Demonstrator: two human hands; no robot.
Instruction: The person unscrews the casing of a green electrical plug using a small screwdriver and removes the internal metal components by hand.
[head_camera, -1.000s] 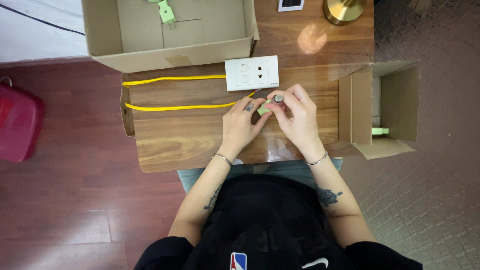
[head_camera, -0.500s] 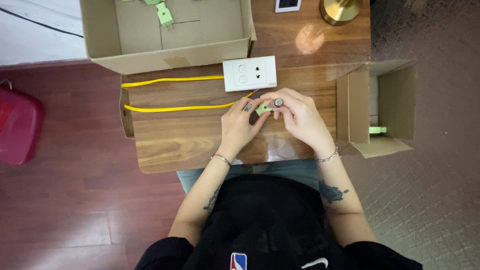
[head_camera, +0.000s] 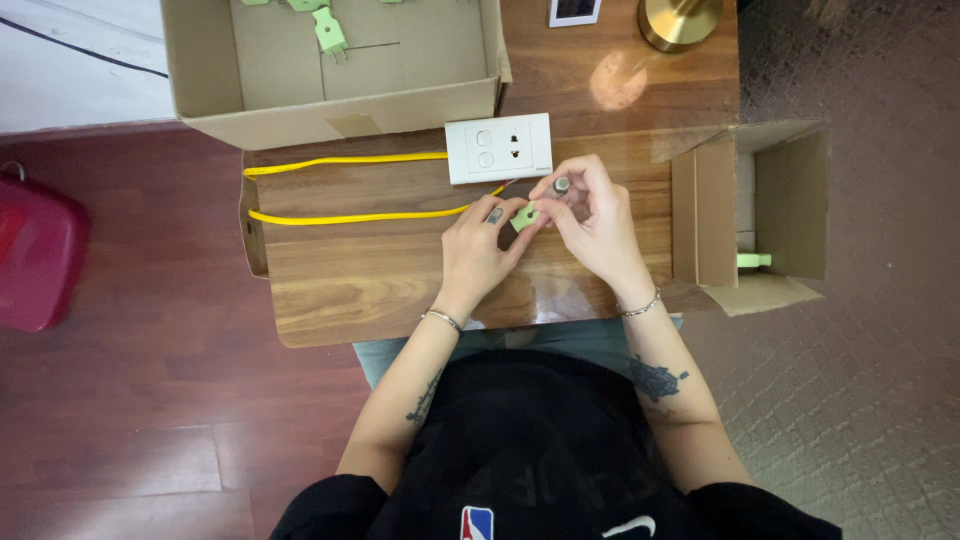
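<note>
Bare table (head_camera: 350, 280) left of fingers (head_camera: 515, 222); white switch plate (head_camera: 498, 148) just beyond fingertips; yellow cable (head_camera: 350, 216) leftward; cardboard box (head_camera: 755, 205) right, near.

Green plug (head_camera: 524, 216); yellow cable (head_camera: 350, 217); white socket plate (head_camera: 498, 147); brown wood-grain table (head_camera: 380, 270) (glossy); red case (head_camera: 35, 250).

Since a second ago the right hand (head_camera: 590, 222) has tipped its small grey-capped piece (head_camera: 561, 185) slightly upward — the left hand (head_camera: 482, 243) has kept pinching the green plug (head_camera: 524, 216) just beside it.
</note>
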